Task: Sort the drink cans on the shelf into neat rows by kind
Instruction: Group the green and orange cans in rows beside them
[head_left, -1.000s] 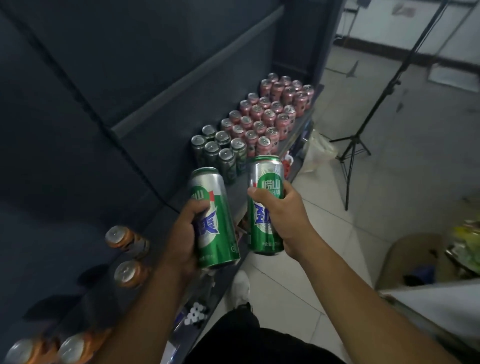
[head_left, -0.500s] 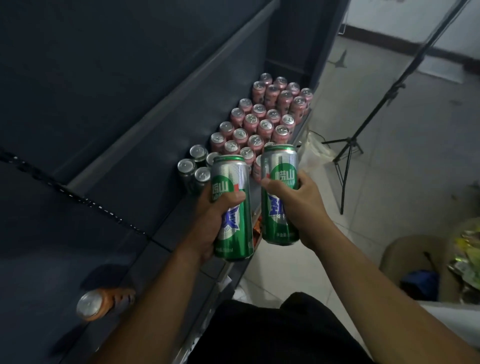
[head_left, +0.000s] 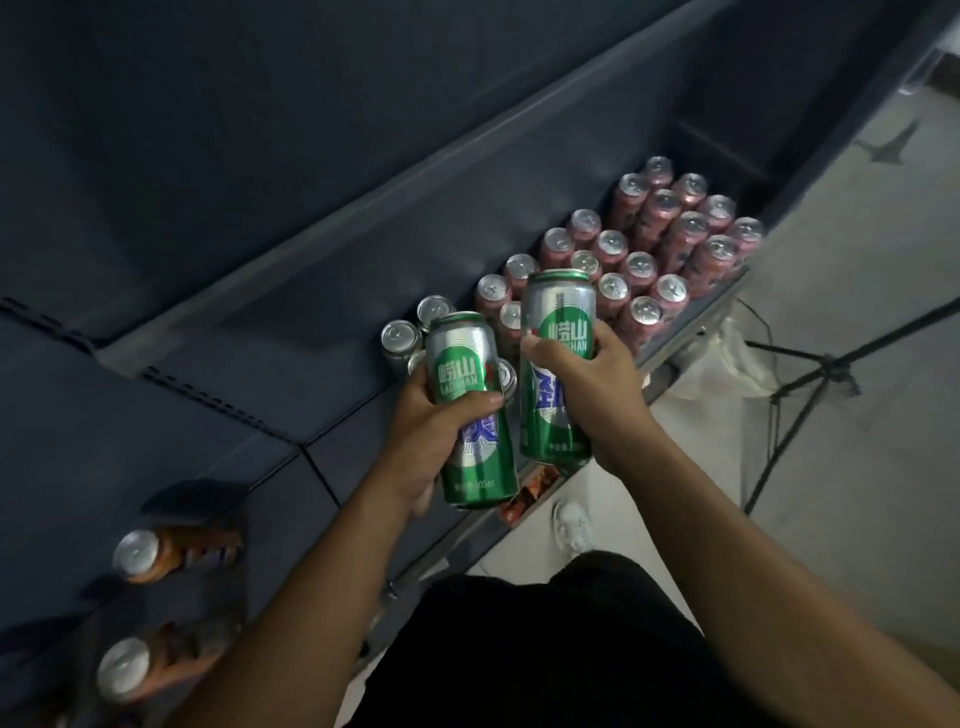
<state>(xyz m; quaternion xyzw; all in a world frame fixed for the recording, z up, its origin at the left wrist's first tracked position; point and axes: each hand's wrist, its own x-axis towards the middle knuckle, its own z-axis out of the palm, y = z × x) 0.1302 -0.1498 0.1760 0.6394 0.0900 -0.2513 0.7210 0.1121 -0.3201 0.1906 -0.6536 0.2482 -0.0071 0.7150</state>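
1. Both cans I hold carry the same label: a green round badge with the white characters "崂山" and "LAOSHAN" in small capitals beneath it. Lower down are large blue characters on white, partly covered by my fingers. The fine print near the base is too blurred to read.
2. My left grip (head_left: 426, 436) is wrapped round the middle of the left can (head_left: 465, 371), thumb across the front and fingers curled behind. The can tilts a little, with its top towards the shelf (head_left: 337, 452).
3. My right grip (head_left: 587, 379) is closed round the right can (head_left: 558, 322), fingers across the front just under the badge. This can is nearly upright and is held higher than the other.
4. The two cans are side by side, close but apart, in the air above the front edge of the shelf.
5. Both are tall, slim cylinders of shiny metal, silver at the shoulder and glossy green lower down, with a green rim at the top.
6. Behind them on the shelf a few dark cans (head_left: 400, 335) with silver tops and pull tabs stand just beside my left can.
7. Past those, the pink cans (head_left: 639, 265) stand packed in straight rows running to the far end of the shelf. Their writing is unreadable.
8. At the near left, well apart from the others, are two orange-brown cans (head_left: 171, 553) with plain silver tops.
9. The shelf is dark, matt blue-grey with a paler front rail.
10. To the right is pale tiled floor (head_left: 857, 493), a black tripod (head_left: 810, 384), a crumpled whitish bag (head_left: 711, 369) and a white shoe (head_left: 571, 525).
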